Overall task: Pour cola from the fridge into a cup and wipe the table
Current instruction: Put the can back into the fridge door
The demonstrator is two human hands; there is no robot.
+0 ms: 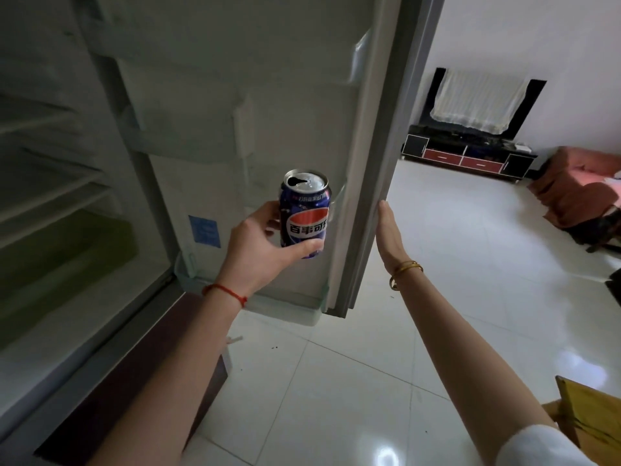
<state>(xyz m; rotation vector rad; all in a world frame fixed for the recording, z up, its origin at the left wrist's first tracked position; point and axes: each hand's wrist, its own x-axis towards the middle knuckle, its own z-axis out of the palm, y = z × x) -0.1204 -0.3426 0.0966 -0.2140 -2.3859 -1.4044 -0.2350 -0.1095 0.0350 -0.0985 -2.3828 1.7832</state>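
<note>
My left hand [260, 245] grips a blue cola can [305, 215] upright in front of the open fridge door's inner side. The can's top has its drinking hole open. My right hand [389, 233] lies flat with straight fingers against the outer edge of the fridge door [373, 183]. The fridge interior [57, 196] stands open at the left with bare shelves and a green drawer. No cup and no table top are in sight.
White glossy floor tiles [437, 280] stretch to the right. A TV cabinet [470, 156] with a cloth-covered screen stands at the far wall. A reddish sofa [581, 186] sits at the right edge. A wooden piece of furniture [584, 415] shows at bottom right.
</note>
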